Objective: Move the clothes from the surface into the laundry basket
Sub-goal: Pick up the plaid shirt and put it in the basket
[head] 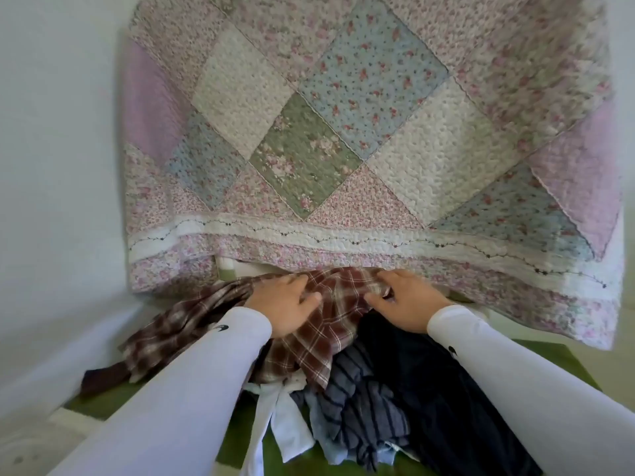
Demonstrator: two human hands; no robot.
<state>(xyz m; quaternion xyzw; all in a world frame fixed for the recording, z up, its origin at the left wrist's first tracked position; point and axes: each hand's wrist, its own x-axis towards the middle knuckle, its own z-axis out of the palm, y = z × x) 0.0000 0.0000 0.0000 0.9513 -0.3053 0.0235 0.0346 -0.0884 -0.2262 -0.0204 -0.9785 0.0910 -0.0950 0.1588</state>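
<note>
At the quilt's [343, 132] lower edge, the left hand [285, 304] and right hand [402, 300] press a red plaid shirt [309, 334], fingers spread, not yet clamped, seemingly to bunch it. Striped [357, 400] and dark navy clothes [429, 379] lie heaped just below; no laundry basket is visible.

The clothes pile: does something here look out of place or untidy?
Mostly a normal heap. The plaid shirt, under the left hand and right hand, trails off to the left past the pile, and its far end lies tucked under the quilt edge. No laundry basket is clearly visible. Nothing looks torn or spilled.
</note>
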